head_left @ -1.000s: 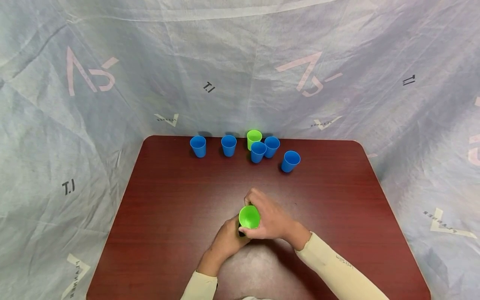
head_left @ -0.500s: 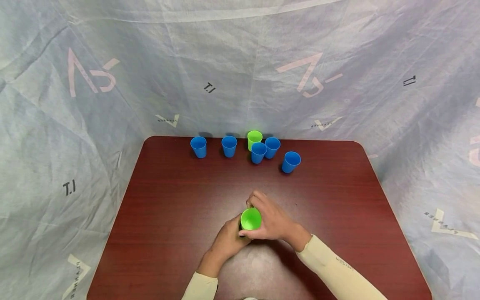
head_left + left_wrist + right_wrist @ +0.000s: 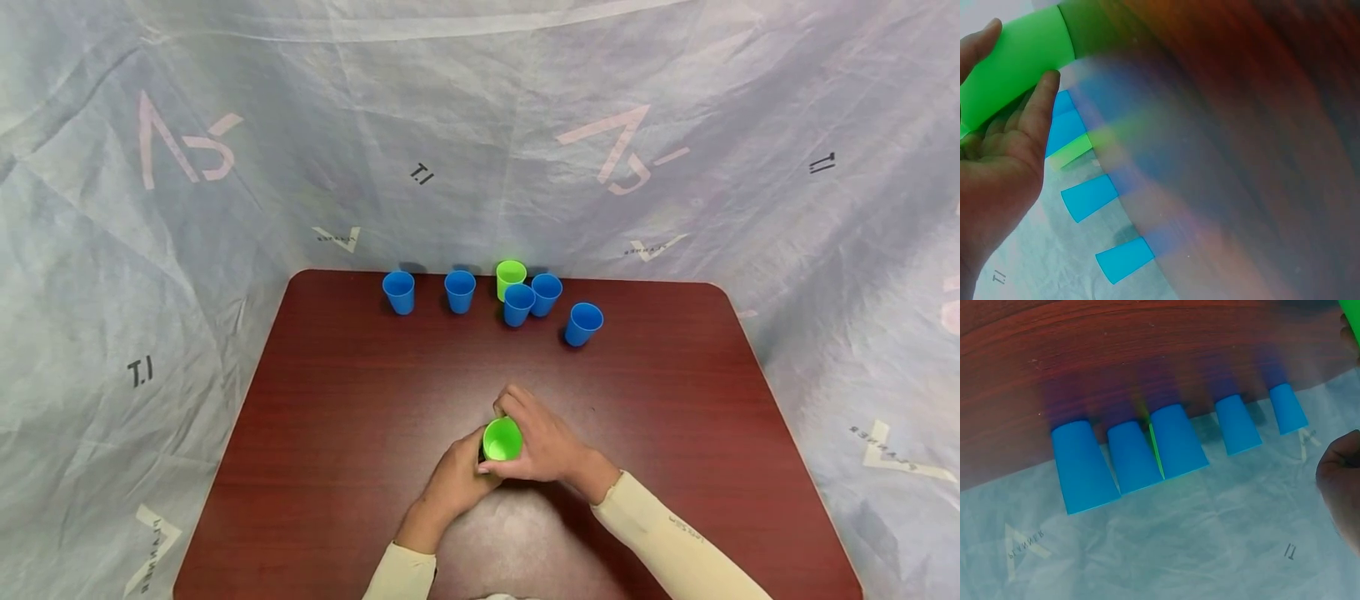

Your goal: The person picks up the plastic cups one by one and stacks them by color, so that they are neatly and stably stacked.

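Near the front middle of the table, the two hands hold a green cup [image 3: 502, 440] with its mouth facing up. My right hand [image 3: 543, 442] grips its right side, thumb in front and fingers curled round the far side. On the left side, my left hand [image 3: 453, 477] holds the cup lower down; the right hand and cup hide part of its fingers. In the left wrist view the left hand [image 3: 1007, 162] has the green cup [image 3: 1019, 65] between thumb and fingers. Only a sliver of the green cup [image 3: 1352, 315] enters the right wrist view.
Along the back of the dark red table [image 3: 337, 400] stand several upright blue cups [image 3: 582, 325]. A second green cup [image 3: 510, 279] stands behind one blue cup [image 3: 517, 306]. Grey printed curtains [image 3: 465, 125] enclose the back and sides.
The hands have shifted very slightly right and toward the body with the green cup, which tilts a little less. The back cups stay where they were.
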Demonstrator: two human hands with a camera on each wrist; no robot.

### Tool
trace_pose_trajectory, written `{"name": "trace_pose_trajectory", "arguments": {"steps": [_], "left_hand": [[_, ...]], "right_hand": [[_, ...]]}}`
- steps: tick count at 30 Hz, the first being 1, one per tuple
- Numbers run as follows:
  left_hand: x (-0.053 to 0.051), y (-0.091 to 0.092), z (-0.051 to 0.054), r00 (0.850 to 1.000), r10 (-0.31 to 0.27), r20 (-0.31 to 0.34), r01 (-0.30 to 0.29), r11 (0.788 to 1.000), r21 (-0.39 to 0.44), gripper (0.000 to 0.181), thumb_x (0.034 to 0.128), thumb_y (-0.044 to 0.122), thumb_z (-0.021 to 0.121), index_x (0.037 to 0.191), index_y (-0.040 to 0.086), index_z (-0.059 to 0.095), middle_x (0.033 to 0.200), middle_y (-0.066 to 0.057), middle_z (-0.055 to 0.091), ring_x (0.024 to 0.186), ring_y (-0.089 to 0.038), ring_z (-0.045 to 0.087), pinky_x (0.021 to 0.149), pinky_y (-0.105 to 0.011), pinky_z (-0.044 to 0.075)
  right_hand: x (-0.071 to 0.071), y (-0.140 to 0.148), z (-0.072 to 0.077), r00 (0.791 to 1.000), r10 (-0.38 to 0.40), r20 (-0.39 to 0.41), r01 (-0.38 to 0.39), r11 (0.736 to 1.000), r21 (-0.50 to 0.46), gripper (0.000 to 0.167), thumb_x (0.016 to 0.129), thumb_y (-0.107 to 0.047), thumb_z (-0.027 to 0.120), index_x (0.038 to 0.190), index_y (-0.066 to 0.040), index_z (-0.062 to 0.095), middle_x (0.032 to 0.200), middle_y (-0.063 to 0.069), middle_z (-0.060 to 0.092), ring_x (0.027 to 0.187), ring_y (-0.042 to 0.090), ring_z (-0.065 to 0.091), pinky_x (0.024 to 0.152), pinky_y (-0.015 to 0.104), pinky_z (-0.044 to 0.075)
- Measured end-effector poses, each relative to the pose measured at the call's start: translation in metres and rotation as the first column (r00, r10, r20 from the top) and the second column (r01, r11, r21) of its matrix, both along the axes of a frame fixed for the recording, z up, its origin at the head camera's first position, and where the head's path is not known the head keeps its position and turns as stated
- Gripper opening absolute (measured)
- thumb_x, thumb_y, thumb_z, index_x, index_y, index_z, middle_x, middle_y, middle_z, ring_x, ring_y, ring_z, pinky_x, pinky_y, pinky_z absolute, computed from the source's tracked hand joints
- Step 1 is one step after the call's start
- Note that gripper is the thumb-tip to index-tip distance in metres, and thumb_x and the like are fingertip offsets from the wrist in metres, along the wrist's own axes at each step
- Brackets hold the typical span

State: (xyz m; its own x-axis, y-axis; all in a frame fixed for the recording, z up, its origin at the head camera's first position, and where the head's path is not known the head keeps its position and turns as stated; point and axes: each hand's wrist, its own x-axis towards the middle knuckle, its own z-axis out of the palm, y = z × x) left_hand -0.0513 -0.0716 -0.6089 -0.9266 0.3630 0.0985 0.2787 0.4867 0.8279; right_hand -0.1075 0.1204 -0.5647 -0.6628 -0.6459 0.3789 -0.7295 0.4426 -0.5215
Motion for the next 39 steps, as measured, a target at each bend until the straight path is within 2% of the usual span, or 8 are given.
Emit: {"name": "trace_pose_trajectory", "arguments": {"steps": [6,10,18,22,26,28,33,39], "left_hand": [[0.0,0.0,0.001,0.999,0.002,-0.05,-0.003,1.0,-0.015,0.057,0.0823,0.009,0.089,0.132,0.006,0.063,0.116,-0.006,0.076,0.106,-0.018,0.071,0.094,-0.039,0.059],[0.0,0.0,0.002,0.999,0.011,-0.037,-0.012,1.0,-0.023,0.054,0.0822,0.007,0.088,0.13,0.01,0.063,0.112,-0.002,0.076,0.102,-0.015,0.071,0.091,-0.036,0.059],[0.0,0.001,0.004,0.997,0.021,0.071,-0.019,0.999,-0.033,0.063,0.0833,0.01,0.088,0.14,0.016,0.061,0.126,-0.001,0.075,0.116,-0.016,0.07,0.1,-0.041,0.058],[0.0,0.002,0.003,0.996,0.033,0.088,-0.03,0.999,-0.038,0.068,0.0825,0.009,0.087,0.144,0.013,0.059,0.129,-0.004,0.075,0.118,-0.019,0.071,0.101,-0.043,0.057],[-0.001,0.003,0.002,0.996,0.038,0.083,-0.035,0.999,-0.038,0.068,0.0818,0.008,0.087,0.143,0.011,0.059,0.13,-0.006,0.074,0.12,-0.021,0.071,0.103,-0.046,0.057],[-0.001,0.003,0.002,0.996,0.04,0.083,-0.037,0.999,-0.037,0.066,0.082,0.008,0.088,0.142,0.011,0.059,0.129,-0.005,0.074,0.12,-0.022,0.071,0.103,-0.046,0.057],[-0.001,0.004,0.001,0.995,0.041,0.096,-0.039,0.999,-0.023,0.067,0.0815,0.007,0.088,0.142,0.009,0.06,0.131,-0.006,0.074,0.123,-0.023,0.07,0.105,-0.048,0.056],[0.0,0.005,0.002,0.991,0.049,0.122,-0.045,0.999,-0.03,0.068,0.0821,0.009,0.087,0.144,0.012,0.06,0.134,-0.006,0.073,0.125,-0.022,0.069,0.108,-0.049,0.055]], "right_hand": [[-0.004,0.001,0.003,1.0,0.014,-0.019,-0.013,1.0,0.015,0.082,0.076,-0.083,0.074,0.113,-0.012,0.053,0.107,-0.002,0.053,0.096,0.008,0.05,0.08,0.025,0.048],[-0.009,0.002,0.01,1.0,0.012,-0.001,-0.011,1.0,0.019,0.087,0.08,-0.086,0.067,0.126,-0.013,0.055,0.118,-0.001,0.056,0.106,0.011,0.054,0.089,0.033,0.053],[-0.023,0.008,0.02,0.999,-0.026,0.045,0.023,0.998,0.065,0.093,0.088,-0.09,0.046,0.141,-0.015,0.053,0.137,0.004,0.057,0.127,0.02,0.055,0.107,0.05,0.052],[-0.031,0.011,0.023,0.996,-0.03,0.089,0.024,0.998,0.065,0.08,0.093,-0.075,0.058,0.147,-0.016,0.05,0.145,0.005,0.055,0.136,0.022,0.052,0.112,0.053,0.049],[-0.04,0.012,0.024,0.994,-0.042,0.102,0.036,0.998,0.056,0.074,0.088,-0.046,0.076,0.151,-0.016,0.049,0.15,0.005,0.053,0.141,0.022,0.049,0.116,0.053,0.046],[-0.045,0.012,0.026,0.994,-0.056,0.099,0.051,0.997,0.057,0.075,0.088,-0.043,0.078,0.152,-0.017,0.049,0.152,0.004,0.052,0.142,0.022,0.048,0.117,0.052,0.046],[-0.053,0.013,0.03,0.99,-0.075,0.118,0.07,0.997,0.043,0.075,0.093,-0.054,0.072,0.153,-0.017,0.047,0.155,0.006,0.05,0.145,0.023,0.046,0.118,0.053,0.045],[-0.06,0.013,0.037,0.99,-0.078,0.118,0.074,0.996,0.041,0.086,0.096,-0.078,0.051,0.154,-0.015,0.046,0.157,0.004,0.047,0.146,0.023,0.044,0.119,0.051,0.043]]}}
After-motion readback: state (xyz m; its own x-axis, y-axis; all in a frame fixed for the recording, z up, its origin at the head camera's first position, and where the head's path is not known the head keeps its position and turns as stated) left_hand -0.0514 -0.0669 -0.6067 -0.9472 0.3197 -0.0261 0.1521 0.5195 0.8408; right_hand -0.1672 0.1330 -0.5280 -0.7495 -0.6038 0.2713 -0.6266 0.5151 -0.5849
